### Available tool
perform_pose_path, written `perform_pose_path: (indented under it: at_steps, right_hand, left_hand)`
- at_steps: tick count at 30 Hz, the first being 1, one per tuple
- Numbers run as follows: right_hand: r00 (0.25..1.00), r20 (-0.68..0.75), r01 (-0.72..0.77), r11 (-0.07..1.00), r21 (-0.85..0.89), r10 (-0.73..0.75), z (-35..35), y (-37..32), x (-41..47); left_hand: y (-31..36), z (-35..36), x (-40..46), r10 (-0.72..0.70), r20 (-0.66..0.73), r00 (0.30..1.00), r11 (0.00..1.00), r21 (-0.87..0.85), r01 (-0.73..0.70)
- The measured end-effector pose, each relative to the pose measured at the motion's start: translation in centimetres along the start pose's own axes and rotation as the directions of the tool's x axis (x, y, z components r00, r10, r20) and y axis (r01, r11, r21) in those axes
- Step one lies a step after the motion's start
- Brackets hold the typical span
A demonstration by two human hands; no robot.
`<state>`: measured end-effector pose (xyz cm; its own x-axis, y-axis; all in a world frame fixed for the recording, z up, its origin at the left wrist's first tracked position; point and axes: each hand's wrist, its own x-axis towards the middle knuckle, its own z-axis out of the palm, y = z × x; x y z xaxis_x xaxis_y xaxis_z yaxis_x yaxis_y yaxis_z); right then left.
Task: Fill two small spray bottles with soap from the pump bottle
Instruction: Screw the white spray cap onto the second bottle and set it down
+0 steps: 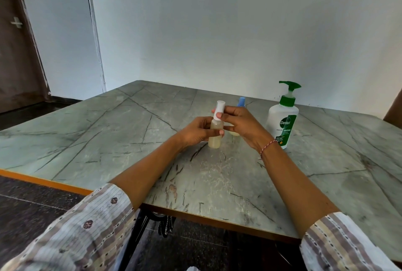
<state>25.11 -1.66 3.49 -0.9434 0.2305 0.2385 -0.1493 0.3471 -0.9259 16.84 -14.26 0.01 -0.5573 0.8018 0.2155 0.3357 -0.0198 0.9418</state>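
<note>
Head view shows two patterned sleeves [82, 225] at the near edge of the table [217, 183], with bare forearms reaching toward its middle. At mid-table the left hand [193, 132] has its grip curled round the body of a small spray bottle [215, 133], which stands upright and holds pale yellowish liquid. Its base is at or just above the table; which, I cannot tell. The right hand [239, 125], a red-and-white thread at its wrist, pinches the bottle's white spray cap [218, 109] between thumb and fingers. Just behind the right hand, mostly hidden, a second small bottle shows its blue cap [241, 101]. Farther toward the far right edge, the white pump bottle [282, 123] with a green pump stands upright, apart from both hands.
</note>
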Motion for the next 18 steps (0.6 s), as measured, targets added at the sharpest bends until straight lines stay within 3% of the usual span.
perform_pose_path:
  at_steps: [5, 7, 9, 11, 16, 18]
  right_hand:
    - [0.944, -0.281, 0.094, 0.957, -0.274, -0.173, 1.7, 0.3, 0.1]
    - [0.965, -0.230, 0.059, 0.958, -0.280, -0.127, 1.9, 0.3, 0.1]
    - [0.995, -0.101, -0.019, 0.990, -0.143, 0.004, 1.5, 0.1, -0.1]
    - [0.999, -0.032, -0.042, 0.999, -0.014, 0.041, 0.9, 0.1, -0.4]
    - [0.964, -0.248, 0.056, 0.983, -0.175, -0.099, 1.9, 0.2, -0.3]
    - [0.972, -0.226, 0.023, 0.984, -0.175, -0.063, 2.3, 0.3, -0.1]
  left_hand:
    - [0.0, -0.1, -0.2, 0.027, -0.010, 1.000, 1.000, 0.007, -0.027]
    - [0.1, 0.0, -0.3, 0.030, -0.006, 1.000, 1.000, -0.003, -0.030]
    - [0.0, 0.0, -0.2, 0.026, -0.001, 1.000, 1.000, 0.012, -0.026]
    - [0.1, -0.1, -0.2, 0.016, 0.004, 1.000, 1.000, 0.025, -0.016]
    - [0.2, 0.0, -0.3, 0.046, 0.002, 0.999, 0.999, 0.005, -0.046]
    - [0.2, 0.0, -0.3, 0.046, -0.004, 0.999, 0.999, 0.009, -0.046]
